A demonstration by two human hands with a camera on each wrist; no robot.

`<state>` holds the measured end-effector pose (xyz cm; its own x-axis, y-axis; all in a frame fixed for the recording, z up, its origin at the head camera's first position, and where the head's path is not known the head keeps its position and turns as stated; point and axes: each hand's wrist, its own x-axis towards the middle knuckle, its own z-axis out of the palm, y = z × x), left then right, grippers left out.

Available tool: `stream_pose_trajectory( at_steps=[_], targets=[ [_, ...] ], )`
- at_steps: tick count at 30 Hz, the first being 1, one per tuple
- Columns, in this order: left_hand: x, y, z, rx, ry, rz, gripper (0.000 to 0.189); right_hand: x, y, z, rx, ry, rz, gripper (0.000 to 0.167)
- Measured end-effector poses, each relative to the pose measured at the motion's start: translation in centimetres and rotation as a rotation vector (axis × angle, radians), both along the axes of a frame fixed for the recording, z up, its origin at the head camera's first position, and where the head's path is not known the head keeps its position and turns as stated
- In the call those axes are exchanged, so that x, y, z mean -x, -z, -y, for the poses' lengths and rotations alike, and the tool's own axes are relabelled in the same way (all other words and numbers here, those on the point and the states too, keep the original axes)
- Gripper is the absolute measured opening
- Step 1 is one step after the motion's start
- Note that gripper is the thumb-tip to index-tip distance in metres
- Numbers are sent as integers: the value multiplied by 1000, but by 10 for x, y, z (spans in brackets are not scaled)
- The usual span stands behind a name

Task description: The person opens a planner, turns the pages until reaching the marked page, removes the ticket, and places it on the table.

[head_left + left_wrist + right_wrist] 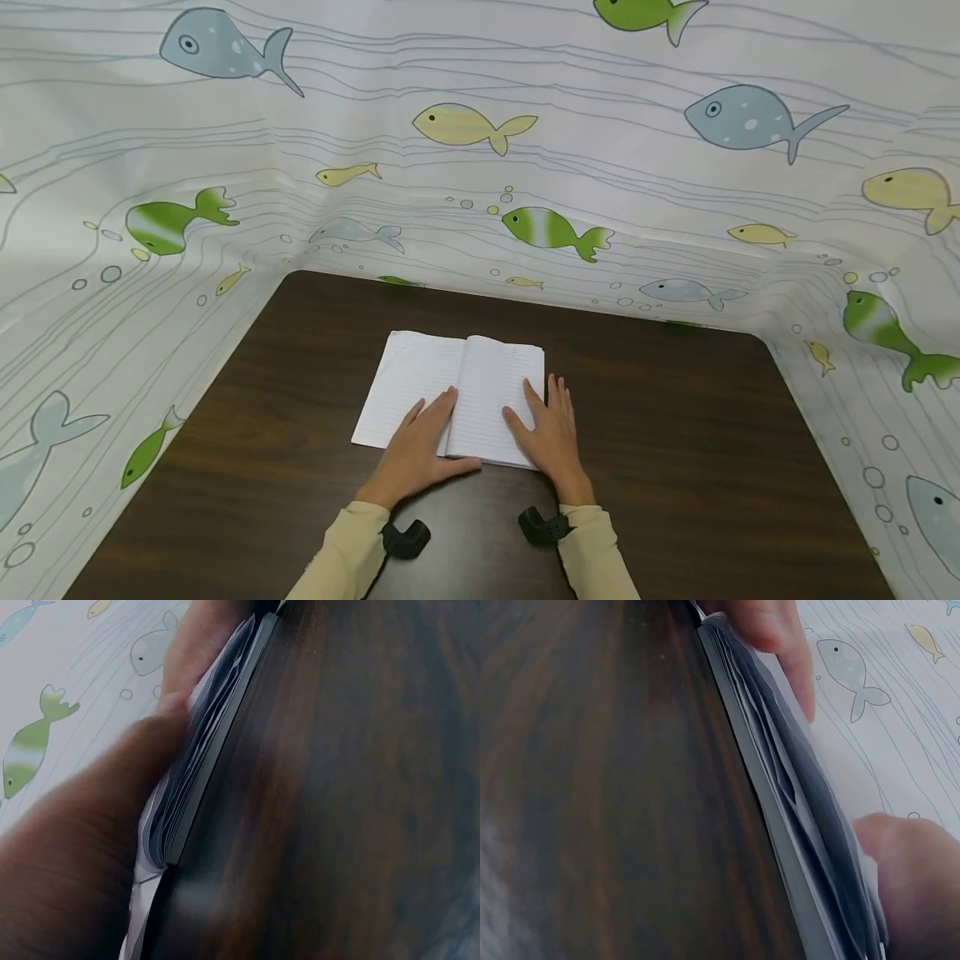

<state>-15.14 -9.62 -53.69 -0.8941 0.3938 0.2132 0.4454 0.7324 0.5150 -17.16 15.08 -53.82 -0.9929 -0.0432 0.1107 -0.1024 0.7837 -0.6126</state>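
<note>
An open notebook [495, 392] with lined pages lies flat on the dark wooden table. My left hand [420, 454] rests across the lower part of its left page and the middle fold, fingers stretched out, with the thumb pointing right along the bottom edge. On the right page's outer edge lies my right hand [551, 437], its fingers extended and spread. The left wrist view shows the stacked page edges of the notebook [202, 757] close to the thumb. In the right wrist view, fingertips touch the top of the notebook [795, 795] above its layered pages.
The brown table [697, 433] extends to both sides of the notebook. A white sheet [480, 183] printed with fish stands around its back and sides. Each wrist carries a black strapped device [405, 540].
</note>
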Motion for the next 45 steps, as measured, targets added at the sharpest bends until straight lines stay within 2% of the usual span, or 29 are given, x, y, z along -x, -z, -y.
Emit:
stream_pose_trajectory(
  at_steps=[4,15,21,25,30,36,39,42,45],
  targets=[
    [1,-1,0,-19,2,27,119,1,-1,2,-10,3,28,70],
    [0,-3,0,-33,-12,45,110,1,-1,2,-41,-12,48,67],
    [0,2,1,-53,21,-50,100,1,2,2,-40,-15,28,66],
    [-1,3,1,-105,49,-74,94,2,2,1,-28,-8,11,65],
    [-1,2,-1,-159,58,-98,90,1,0,-1,73,17,-49,60],
    [0,1,-2,-174,45,-157,84,2,0,-1,187,63,-104,58],
    [1,2,-2,-199,41,-183,82,2,1,-1,123,44,-122,59],
    [2,4,-2,-253,33,-218,80,2,2,-1,39,18,-116,67],
    [4,6,-2,-320,-15,-283,77,1,2,-1,25,11,-96,71]
  ],
)
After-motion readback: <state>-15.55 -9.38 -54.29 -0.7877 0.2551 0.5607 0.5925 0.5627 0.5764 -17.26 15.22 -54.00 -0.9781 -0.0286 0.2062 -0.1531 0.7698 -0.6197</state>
